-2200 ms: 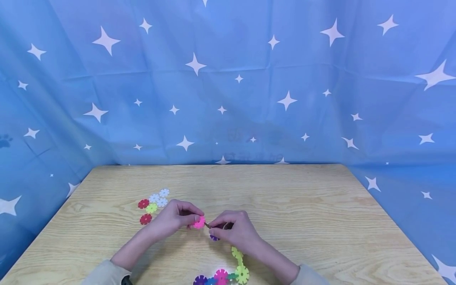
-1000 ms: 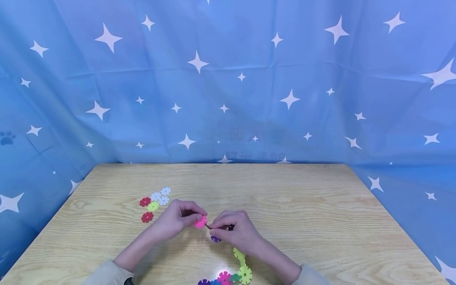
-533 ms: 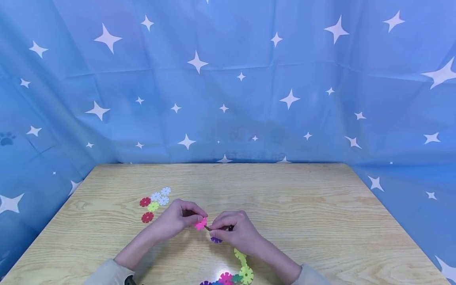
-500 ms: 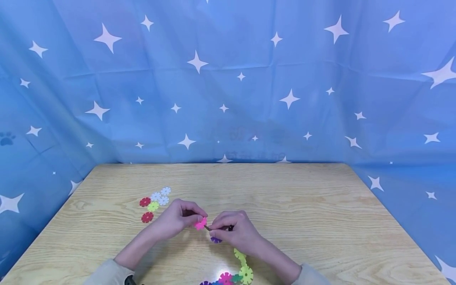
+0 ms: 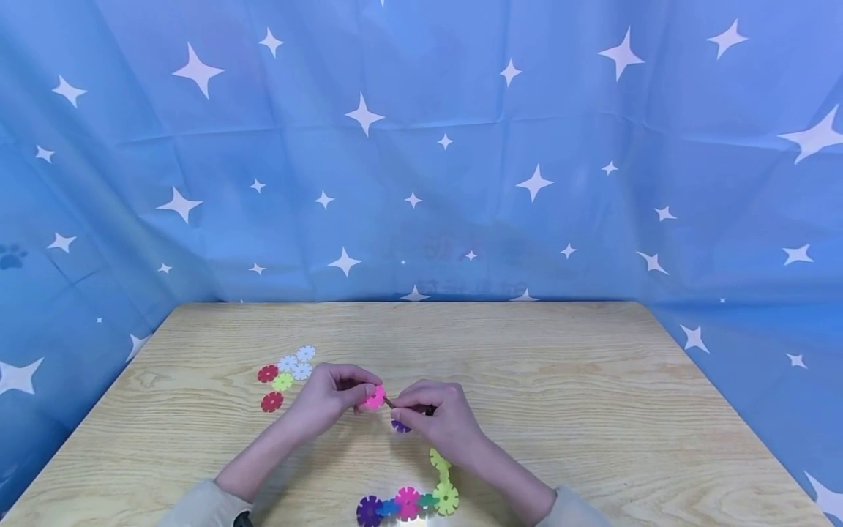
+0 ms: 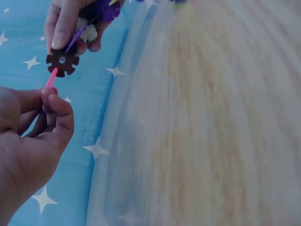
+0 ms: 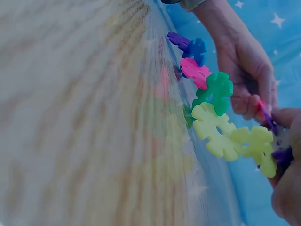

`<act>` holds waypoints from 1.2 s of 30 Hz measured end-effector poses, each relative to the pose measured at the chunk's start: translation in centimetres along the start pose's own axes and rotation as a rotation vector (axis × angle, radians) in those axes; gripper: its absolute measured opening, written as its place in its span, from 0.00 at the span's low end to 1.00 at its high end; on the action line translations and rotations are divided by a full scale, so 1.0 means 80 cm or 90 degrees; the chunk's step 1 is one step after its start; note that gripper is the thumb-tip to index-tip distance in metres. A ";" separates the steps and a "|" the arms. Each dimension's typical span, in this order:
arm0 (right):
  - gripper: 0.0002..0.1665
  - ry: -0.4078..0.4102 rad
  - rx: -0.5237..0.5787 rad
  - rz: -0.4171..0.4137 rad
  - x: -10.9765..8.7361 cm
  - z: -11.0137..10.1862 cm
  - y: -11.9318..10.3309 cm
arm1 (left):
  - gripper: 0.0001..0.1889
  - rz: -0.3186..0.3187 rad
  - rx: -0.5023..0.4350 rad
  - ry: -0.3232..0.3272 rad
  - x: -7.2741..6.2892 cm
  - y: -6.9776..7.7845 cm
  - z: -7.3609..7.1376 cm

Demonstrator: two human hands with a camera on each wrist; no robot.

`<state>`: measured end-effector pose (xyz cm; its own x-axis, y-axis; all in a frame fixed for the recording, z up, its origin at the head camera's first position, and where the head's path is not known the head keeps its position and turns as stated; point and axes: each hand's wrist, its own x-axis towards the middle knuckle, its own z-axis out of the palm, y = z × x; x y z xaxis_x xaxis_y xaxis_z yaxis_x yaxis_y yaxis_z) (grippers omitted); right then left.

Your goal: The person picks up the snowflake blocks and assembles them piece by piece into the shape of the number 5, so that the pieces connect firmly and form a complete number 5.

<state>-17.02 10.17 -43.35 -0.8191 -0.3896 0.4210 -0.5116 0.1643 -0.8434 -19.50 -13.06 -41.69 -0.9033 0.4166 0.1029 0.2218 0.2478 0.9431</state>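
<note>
My left hand (image 5: 324,401) pinches a pink notched plastic disc (image 5: 376,397) between thumb and fingers. In the left wrist view this disc (image 6: 51,78) is edge-on, its tip meeting a notch of a brown disc (image 6: 62,61); how deep it sits I cannot tell. The brown disc is pinched by my right hand (image 5: 443,419). From that hand trails a chain of interlocked discs: a white one (image 6: 88,33), purple (image 5: 401,426), yellow-green (image 5: 446,499), green (image 7: 218,92), pink (image 7: 195,73), blue (image 7: 197,51) and an end purple disc (image 5: 370,511). My right fingers partly hide the chain's near links.
On the wooden table (image 5: 560,366), left of my left hand, lie loose discs: several white ones (image 5: 287,364), a yellow-green one (image 5: 282,381) and two red ones (image 5: 272,402). A blue star-patterned cloth (image 5: 421,161) hangs behind the table.
Both hands have risen slightly in the head view, carrying the pink disc and the chain along. More of the chain's lower end shows now. The loose discs stay put.
</note>
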 end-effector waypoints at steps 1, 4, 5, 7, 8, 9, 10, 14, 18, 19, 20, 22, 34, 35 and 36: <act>0.07 -0.003 -0.003 -0.001 0.000 0.000 0.000 | 0.11 0.001 0.001 0.000 0.000 0.000 0.000; 0.06 -0.018 0.000 -0.012 0.000 -0.001 0.001 | 0.10 0.001 0.005 -0.009 0.000 -0.001 -0.001; 0.05 -0.025 0.004 -0.018 0.000 -0.001 0.001 | 0.10 0.002 0.007 -0.016 0.000 -0.001 -0.002; 0.05 -0.038 0.010 -0.031 -0.001 -0.001 0.002 | 0.09 0.000 0.009 -0.032 -0.001 0.000 -0.004; 0.05 -0.044 0.012 -0.043 -0.001 -0.001 0.002 | 0.09 0.001 0.012 -0.040 -0.001 0.001 -0.005; 0.05 -0.050 0.013 -0.051 -0.001 -0.001 0.003 | 0.08 0.002 0.015 -0.049 -0.001 0.001 -0.007; 0.05 -0.056 0.016 -0.062 0.000 -0.001 0.003 | 0.08 0.005 0.017 -0.059 -0.001 0.002 -0.008; 0.04 -0.072 0.018 -0.101 0.000 0.001 0.004 | 0.08 0.021 0.024 -0.100 -0.002 0.006 -0.011; 0.04 -0.063 0.017 -0.102 -0.001 0.004 0.004 | 0.08 0.034 0.027 -0.111 -0.001 0.007 -0.012; 0.04 -0.058 0.017 -0.097 -0.001 0.004 0.003 | 0.08 0.034 0.027 -0.108 -0.001 0.007 -0.011; 0.05 -0.056 0.017 -0.093 -0.001 0.004 0.003 | 0.08 0.034 0.028 -0.104 -0.001 0.007 -0.011; 0.05 -0.050 0.019 -0.084 -0.001 0.004 0.001 | 0.08 0.027 0.024 -0.096 -0.001 0.007 -0.011; 0.04 -0.034 0.026 -0.035 -0.002 0.003 -0.003 | 0.09 0.000 -0.006 -0.073 -0.002 0.008 -0.006; 0.05 -0.033 0.026 -0.018 -0.002 0.003 -0.004 | 0.09 -0.003 -0.004 -0.070 -0.002 0.008 -0.006; 0.05 -0.034 0.024 0.000 -0.001 0.002 -0.005 | 0.09 -0.007 -0.003 -0.067 -0.001 0.008 -0.006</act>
<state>-16.67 9.97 -43.13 -0.8034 -0.4373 0.4041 -0.5011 0.1298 -0.8556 -19.44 -13.39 -40.92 -0.8619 0.5035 0.0593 0.2105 0.2490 0.9454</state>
